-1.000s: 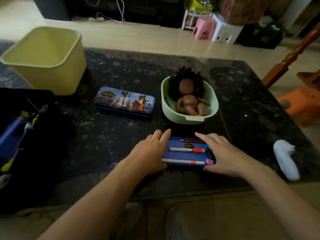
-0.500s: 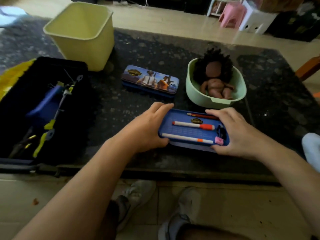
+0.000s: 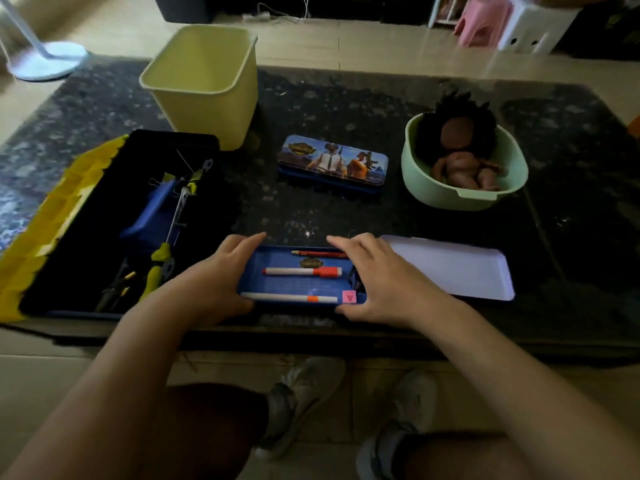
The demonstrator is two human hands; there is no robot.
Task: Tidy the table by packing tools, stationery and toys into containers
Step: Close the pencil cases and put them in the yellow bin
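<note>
Head view. Reference item: the open pencil case (image 3: 287, 284), a blue tray at the near edge of the dark stone table (image 3: 346, 109).

1. Left hand (image 3: 214, 275): grips the left end of the open pencil case. Fingers curl over the far edge and the thumb lies along the near edge.
2. Right hand (image 3: 384, 278): grips the right end in the same way. Fingers reach over the far edge and the thumb is at the near corner.
3. Contents of the open pencil case: a red pencil (image 3: 318, 253) along the far side, a red-capped marker (image 3: 301, 271) in the middle, a white marker (image 3: 291, 297) along the near side, and a pink eraser (image 3: 349, 296) in the near right corner.
4. Whether the open pencil case rests on the table or is raised off it cannot be told.
5. Just to its right: a white lid (image 3: 457, 268), lying flat, inside face up.
6. Behind it: a closed printed pencil case (image 3: 332, 164).
7. Behind and to the right: a green basin (image 3: 433, 195) holding a doll (image 3: 464, 161).
8. To the left: an open black toolbox (image 3: 86, 237) containing a yellow-handled screwdriver (image 3: 156, 268).
9. Behind and to the left, beyond the toolbox: a yellow bin (image 3: 204, 84), upright.
</note>
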